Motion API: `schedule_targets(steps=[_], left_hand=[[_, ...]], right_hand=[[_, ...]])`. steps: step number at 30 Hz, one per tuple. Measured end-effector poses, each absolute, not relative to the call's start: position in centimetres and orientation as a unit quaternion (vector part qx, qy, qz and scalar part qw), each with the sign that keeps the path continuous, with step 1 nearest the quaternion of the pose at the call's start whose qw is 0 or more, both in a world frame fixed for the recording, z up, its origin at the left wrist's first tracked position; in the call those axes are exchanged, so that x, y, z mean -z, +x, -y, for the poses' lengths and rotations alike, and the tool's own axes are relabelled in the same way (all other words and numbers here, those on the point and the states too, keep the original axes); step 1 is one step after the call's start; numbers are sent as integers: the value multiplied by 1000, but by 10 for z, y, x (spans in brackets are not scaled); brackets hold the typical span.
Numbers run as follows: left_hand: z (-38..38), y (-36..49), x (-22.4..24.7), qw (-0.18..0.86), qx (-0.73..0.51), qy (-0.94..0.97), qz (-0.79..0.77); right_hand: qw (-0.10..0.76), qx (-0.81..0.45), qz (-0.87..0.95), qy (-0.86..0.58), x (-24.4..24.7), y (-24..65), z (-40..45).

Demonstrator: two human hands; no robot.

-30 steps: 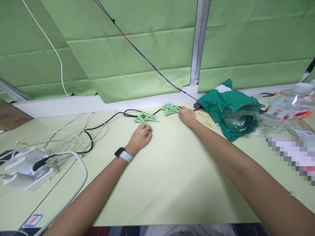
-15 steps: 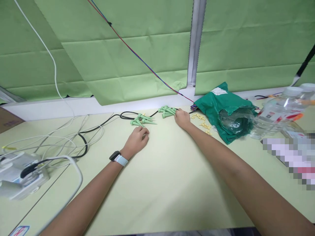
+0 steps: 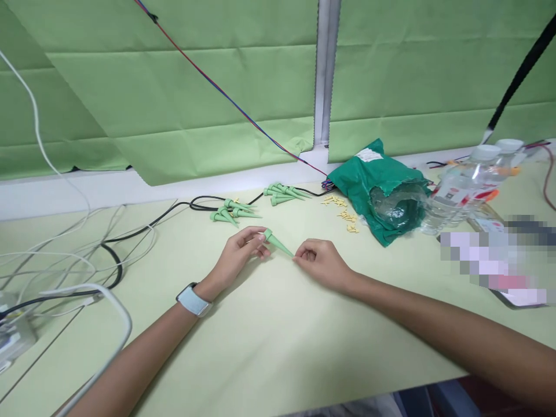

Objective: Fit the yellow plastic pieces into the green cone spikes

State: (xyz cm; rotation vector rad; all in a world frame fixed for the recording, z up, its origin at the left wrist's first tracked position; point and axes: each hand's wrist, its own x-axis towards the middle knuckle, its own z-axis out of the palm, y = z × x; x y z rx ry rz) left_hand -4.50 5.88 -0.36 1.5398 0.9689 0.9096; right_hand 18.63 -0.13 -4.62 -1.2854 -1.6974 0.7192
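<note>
A green plastic spike (image 3: 278,242) with a broad collar at one end is held above the table between my two hands. The thumb and fingers of my left hand (image 3: 238,252) grip its wide end. My right hand (image 3: 324,265) pinches the narrow tip, its fingers curled in. Beyond my left hand lies one group of similar green spikes (image 3: 228,212). A second pile of green spikes (image 3: 284,193) rests farther back. Small yellow plastic pieces (image 3: 346,215) are scattered to the right of that pile.
A torn green plastic bag (image 3: 377,185) with clear plastic inside lies at the back right, beside clear bottles (image 3: 460,185) and a blurred-out flat object (image 3: 490,266). White and black cables (image 3: 117,263) tangle over the left side, near a power strip (image 3: 15,336).
My right hand has come back from the rear pile towards me with a green spike. My left hand, earlier resting near the front group, now grips the spike's wide end. The view has shifted right.
</note>
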Motion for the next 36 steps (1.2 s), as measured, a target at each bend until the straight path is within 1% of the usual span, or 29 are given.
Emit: schedule_targets(steps=[5, 7, 10, 12, 15, 19, 22, 26, 29, 31, 34, 36], left_hand=[[-61, -48, 6, 581, -403, 590, -388], [-63, -51, 7, 599, -408, 572, -385], [-65, -52, 6, 612, -411, 555, -387], [-64, -51, 6, 613, -405, 557, -387], [-63, -51, 7, 610, -393, 571, -385], [-65, -52, 9, 608, -388, 578, -381], [-68, -53, 11, 612, -386, 573, -385], [-69, -54, 13, 624, -382, 567, -379], [-69, -54, 14, 626, -381, 570, -371], [-69, -54, 14, 621, -378, 577, -372], [-67, -54, 11, 617, -372, 584, -373], [-66, -53, 10, 618, -369, 586, -372]], right_hand=[[407, -249, 722, -502, 38, 188, 1], [386, -209, 741, -508, 35, 196, -9], [338, -78, 738, -578, 30, 220, -35], [278, 26, 720, -635, 28, 241, -59], [203, 116, 700, -675, 27, 268, -92], [133, 144, 683, -704, 28, 282, -119], [116, 144, 674, -715, 29, 282, -128], [140, 134, 679, -708, 28, 281, -130], [206, 81, 693, -686, 26, 272, -121], [282, -8, 705, -651, 25, 257, -107], [403, -199, 713, -538, 26, 224, -77], [447, -302, 707, -458, 28, 200, -56]])
